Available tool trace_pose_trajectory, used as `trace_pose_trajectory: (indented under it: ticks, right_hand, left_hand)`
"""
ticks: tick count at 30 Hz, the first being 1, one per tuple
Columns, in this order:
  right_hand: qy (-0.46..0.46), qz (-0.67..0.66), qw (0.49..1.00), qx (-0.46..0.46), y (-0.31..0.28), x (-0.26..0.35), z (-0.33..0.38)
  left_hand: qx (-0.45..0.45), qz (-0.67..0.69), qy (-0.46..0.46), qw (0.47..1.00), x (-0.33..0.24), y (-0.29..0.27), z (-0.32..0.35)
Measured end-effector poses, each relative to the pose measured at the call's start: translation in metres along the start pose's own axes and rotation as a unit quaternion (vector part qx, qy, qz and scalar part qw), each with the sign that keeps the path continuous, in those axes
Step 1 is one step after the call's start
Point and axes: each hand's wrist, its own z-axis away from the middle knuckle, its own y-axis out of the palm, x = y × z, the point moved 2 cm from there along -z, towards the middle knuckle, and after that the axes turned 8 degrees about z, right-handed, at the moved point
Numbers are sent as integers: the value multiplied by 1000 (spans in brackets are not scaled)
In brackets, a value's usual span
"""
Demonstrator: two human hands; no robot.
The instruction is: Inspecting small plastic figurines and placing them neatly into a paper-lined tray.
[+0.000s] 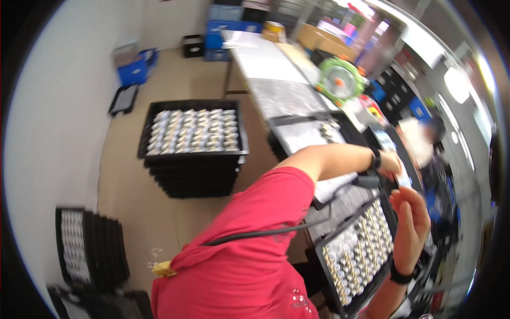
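Note:
My left hand (390,164) reaches across to the far side of the bench, a dark band on its wrist. Its fingers are curled in beside a pale bluish strip (405,177); whatever they grip is hidden. Nearer to me, my right hand (411,226) is raised with its fingers bent together, and I cannot make out anything in them. Below and left of it lies a black tray (323,260) with rows of small metallic, gold-ringed cylindrical parts (361,255). Beyond my left forearm, another black tray (276,122) holds a pale sheet and a few similar parts (329,129).
Left on the floor stands a stack of black trays (194,173), its top one full of parts. More stacked trays (106,250) are by the wall. A green fan (340,81) stands on the long table (265,61). A dark cable (265,232) crosses my sleeve. Another person (417,141) is opposite.

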Motion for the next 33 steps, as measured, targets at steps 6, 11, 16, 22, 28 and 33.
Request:
trace_pose_trajectory:
  ticks: [6,11,16,22,28,33]
  right_hand:
    - [92,-84,988,-89,-56,-100,18]
    - [195,-85,962,-168,-97,-175,53]
    - [227,-7,971,-77,-87,-265,60]
    - [71,381,921,45,-41,-273,41]
    - [156,419,888,106,-28,-288,31]
    - [115,224,968,-2,-52,-229,31]
  left_hand:
    - [-195,168,20,966,31,-7,-25]
    - [-37,235,-120,964,36,33,44]
    - [1,274,-190,943,64,58,63]
    - [-9,285,-224,932,80,61,70]
    - [-55,268,-190,943,95,59,75]
    - [-69,287,-198,935,81,65,91]
